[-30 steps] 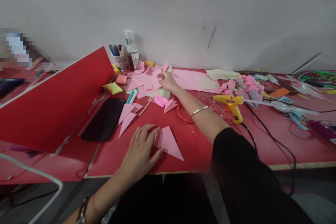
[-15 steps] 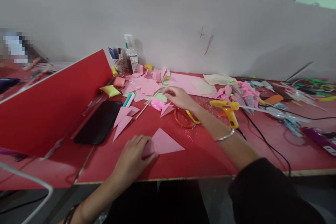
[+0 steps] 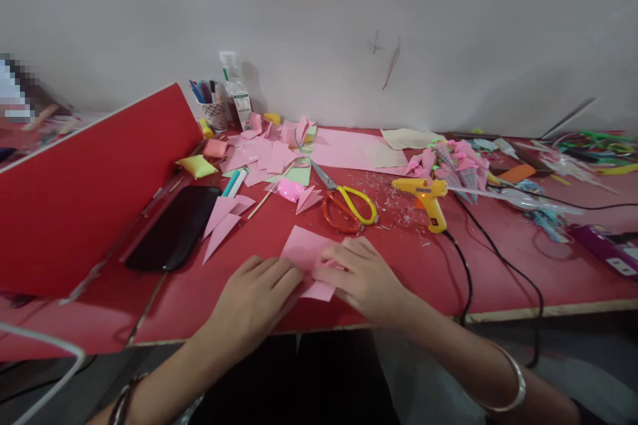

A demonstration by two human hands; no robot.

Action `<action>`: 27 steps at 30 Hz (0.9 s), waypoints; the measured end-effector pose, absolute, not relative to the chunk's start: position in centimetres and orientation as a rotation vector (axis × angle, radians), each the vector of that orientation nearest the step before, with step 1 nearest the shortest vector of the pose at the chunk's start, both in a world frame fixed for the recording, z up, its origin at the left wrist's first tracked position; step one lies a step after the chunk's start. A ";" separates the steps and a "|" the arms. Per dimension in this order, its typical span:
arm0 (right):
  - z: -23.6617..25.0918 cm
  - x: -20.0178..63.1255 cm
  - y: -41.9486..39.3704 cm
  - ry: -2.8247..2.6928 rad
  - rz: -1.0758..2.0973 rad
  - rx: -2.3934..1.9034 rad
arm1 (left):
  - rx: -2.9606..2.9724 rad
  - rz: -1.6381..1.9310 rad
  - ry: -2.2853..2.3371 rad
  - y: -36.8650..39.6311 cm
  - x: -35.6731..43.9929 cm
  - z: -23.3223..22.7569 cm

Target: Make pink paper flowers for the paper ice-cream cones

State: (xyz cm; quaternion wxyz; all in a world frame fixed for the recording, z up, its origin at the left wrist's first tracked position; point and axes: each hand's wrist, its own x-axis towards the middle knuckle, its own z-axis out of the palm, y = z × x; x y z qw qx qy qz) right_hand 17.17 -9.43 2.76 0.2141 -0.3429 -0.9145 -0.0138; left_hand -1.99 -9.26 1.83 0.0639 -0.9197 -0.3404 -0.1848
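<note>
A pink paper piece [image 3: 306,259] lies flat near the front edge of the red table [image 3: 399,279], right in front of the person. Both hands rest on it: the left hand [image 3: 252,302] covers its near left corner with fingers spread flat, and the right hand [image 3: 361,279] presses down on its right side, fingers laid loosely together. Neither hand grips anything; both are flat and pinning the paper down. The paper's long side runs roughly left to right, with its far edge pointing away from the person, and it sits between the two hands, about equally close to each.

Just beyond it lie scissors [image 3: 346,202] with yellow and orange handles, and to their right a yellow glue gun [image 3: 426,199] whose black cord trails off the table edge. Folded pink triangles [image 3: 222,219] and a black phone [image 3: 172,229] lie to the left, beside a tilted red board [image 3: 90,192]. A pile of pink scraps [image 3: 269,153] and a pen cup [image 3: 212,109] sit by the pale wall.
</note>
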 end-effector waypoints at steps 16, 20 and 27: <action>0.7 19.1 -7.6 -2.550 0.645 -0.822 | -2.707 -0.586 -0.588 -9.2 -4.2 0.8; 0.8 19.2 -8.3 -2.710 0.334 -0.860 | -2.797 -0.369 -0.630 -9.1 -3.8 1.0; -0.3 19.3 -10.3 -2.669 0.205 -0.938 | -2.968 -0.478 -1.005 -9.8 -4.1 0.1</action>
